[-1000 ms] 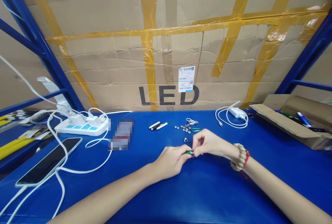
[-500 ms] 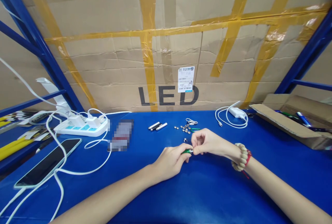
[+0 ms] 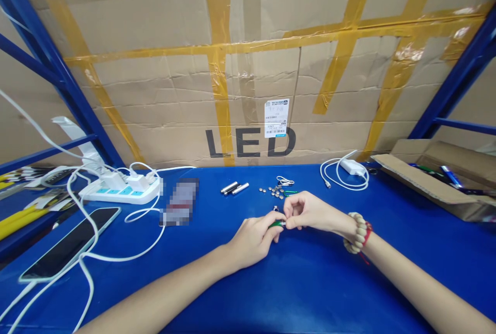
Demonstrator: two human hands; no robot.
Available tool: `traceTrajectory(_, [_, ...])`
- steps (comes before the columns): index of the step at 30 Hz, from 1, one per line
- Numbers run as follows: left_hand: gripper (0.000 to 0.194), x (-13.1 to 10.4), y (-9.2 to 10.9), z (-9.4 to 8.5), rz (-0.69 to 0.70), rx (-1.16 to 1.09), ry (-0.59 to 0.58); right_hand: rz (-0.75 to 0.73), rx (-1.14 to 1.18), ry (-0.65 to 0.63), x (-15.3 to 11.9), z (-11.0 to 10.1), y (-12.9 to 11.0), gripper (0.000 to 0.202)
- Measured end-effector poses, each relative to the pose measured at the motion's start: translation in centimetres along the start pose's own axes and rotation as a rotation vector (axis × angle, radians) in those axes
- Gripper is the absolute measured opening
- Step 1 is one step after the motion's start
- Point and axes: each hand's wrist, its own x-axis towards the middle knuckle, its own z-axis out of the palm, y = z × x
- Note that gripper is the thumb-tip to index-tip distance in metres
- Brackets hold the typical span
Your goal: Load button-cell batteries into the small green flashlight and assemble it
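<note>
My left hand (image 3: 253, 240) is closed around a small green flashlight tube (image 3: 276, 224), most of it hidden by the fingers. My right hand (image 3: 310, 212) pinches at the tube's silver end, its thumb and forefinger almost meeting the left fingertips. Whether the right fingers hold a separate small part cannot be made out. Just beyond the hands lies a small shiny metal piece (image 3: 275, 208). Several button cells (image 3: 277, 191) are scattered behind it, near a green carabiner clip (image 3: 291, 193), which the right hand partly covers. Silver and black tubes (image 3: 234, 188) lie side by side farther left.
On the left are a white power strip (image 3: 120, 192), trailing white cables and a phone (image 3: 70, 243). A pixelated dark object (image 3: 180, 202) lies nearby. A white charger (image 3: 352, 167) and an open cardboard box (image 3: 434, 184) stand right. Taped cardboard (image 3: 174, 96) closes off the back.
Both hands stay together at the green flashlight tube. Slightly less of its silver end shows between the fingers. The whole view has shifted a little.
</note>
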Motion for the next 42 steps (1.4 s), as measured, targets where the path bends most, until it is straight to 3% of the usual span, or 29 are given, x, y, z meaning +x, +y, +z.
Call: traceTrajectory(42, [0.025,-0.14,0.22,-0.19,-0.009,0.022,-0.04,-0.013,-0.06,-0.029,-0.15,0.06,-0.48,0.025])
